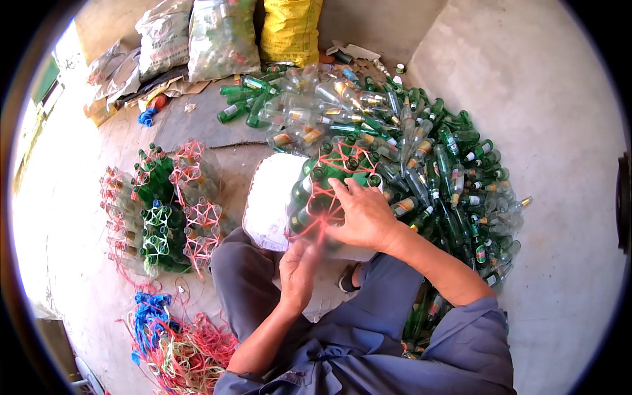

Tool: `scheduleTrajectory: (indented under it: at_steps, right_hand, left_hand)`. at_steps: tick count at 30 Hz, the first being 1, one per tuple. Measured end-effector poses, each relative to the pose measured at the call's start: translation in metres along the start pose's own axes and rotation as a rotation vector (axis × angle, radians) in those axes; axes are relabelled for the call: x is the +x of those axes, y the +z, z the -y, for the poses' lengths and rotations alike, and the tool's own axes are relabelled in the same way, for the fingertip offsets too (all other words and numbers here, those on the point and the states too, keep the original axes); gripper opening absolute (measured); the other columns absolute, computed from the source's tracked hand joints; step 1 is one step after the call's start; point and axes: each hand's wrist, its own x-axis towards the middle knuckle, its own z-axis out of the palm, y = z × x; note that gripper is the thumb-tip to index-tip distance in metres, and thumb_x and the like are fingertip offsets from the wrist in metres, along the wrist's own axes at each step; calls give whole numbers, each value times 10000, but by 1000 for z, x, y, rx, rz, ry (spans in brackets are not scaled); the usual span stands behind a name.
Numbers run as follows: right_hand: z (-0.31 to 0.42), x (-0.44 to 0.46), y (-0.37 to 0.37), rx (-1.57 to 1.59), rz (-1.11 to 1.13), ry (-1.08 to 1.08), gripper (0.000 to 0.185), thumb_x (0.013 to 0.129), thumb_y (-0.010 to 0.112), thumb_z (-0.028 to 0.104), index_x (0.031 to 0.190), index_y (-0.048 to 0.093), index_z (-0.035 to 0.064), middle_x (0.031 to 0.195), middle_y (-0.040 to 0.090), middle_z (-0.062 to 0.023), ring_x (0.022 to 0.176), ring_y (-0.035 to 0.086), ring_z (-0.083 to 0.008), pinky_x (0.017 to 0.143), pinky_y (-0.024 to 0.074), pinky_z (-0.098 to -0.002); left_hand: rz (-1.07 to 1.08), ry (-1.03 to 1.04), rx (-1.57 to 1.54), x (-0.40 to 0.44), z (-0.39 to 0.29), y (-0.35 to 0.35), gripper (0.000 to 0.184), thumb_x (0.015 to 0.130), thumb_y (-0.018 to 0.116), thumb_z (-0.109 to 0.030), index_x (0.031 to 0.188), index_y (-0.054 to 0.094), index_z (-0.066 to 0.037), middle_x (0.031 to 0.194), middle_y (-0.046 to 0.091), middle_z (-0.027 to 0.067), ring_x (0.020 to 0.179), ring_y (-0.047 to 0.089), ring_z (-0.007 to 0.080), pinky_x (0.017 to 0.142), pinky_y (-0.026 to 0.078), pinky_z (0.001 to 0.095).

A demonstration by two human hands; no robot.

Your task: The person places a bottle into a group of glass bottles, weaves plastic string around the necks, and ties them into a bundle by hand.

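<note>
A bundle of green glass bottles (301,191), necks up and laced with pink plastic string (345,158), stands in front of my knees. My right hand (368,214) reaches over the bundle from the right, its fingers spread across the bottle tops and thumb stretched toward the string. Near the bundle's close edge, my left hand (297,273) is closed, and the pink string seems to run into its fingers, which are partly smeared by motion. Beside and under the bottles is a white block-like support (268,201); its lower part is partly hidden.
Loose green and clear bottles (454,184) lie heaped to the right and ahead. Tied bottle bundles (158,174) stand at left. Tangled pink and blue string (191,349) lies at lower left. Filled sacks (224,39) and a yellow sack (289,29) line the back wall.
</note>
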Motion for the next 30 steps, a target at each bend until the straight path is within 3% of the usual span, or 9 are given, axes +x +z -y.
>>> scheduleTrajectory:
  at_steps: [4,14,17,23,30]
  right_hand:
    - [0,1,10,23,-39,39,882,714,788,366,1407,473,-80,1193,609,-250,1028,639,-414,908,505,-480]
    - [0,1,13,118,-43,77,892,725,768,301,1379,429,-202,1271,583,-324,1111,634,-437,976,523,-446]
    - [-2,1,19,134,-127,31,835,724,770,238,1363,440,-187,1171,583,-282,1053,623,-429,899,535,-462]
    - [1,3,14,164,-105,84,803,759,744,254,1349,458,-210,1268,586,-343,1117,633,-453,959,534,-446]
    - [-2,6,16,176,-134,69,778,768,747,258,1326,479,-211,1248,607,-334,1094,649,-444,953,538,-443]
  left_hand:
    - [-76,-52,-26,0,-10,2,285,1046,574,-218,811,529,-62,711,480,-19,550,349,50,504,290,231]
    - [-97,-9,-77,-6,-6,2,295,1044,586,-220,805,486,-79,719,472,-10,569,349,59,518,297,235]
    - [-112,-33,-95,-8,-13,4,291,1043,586,-215,804,488,-79,698,463,-11,556,344,61,510,290,236]
    - [-131,-70,-104,-12,-25,6,309,1040,593,-218,791,473,-80,656,437,-22,527,314,57,489,262,238]
    - [-114,-43,-90,-17,-18,8,315,1049,586,-230,795,469,-85,655,436,-22,537,313,57,500,260,243]
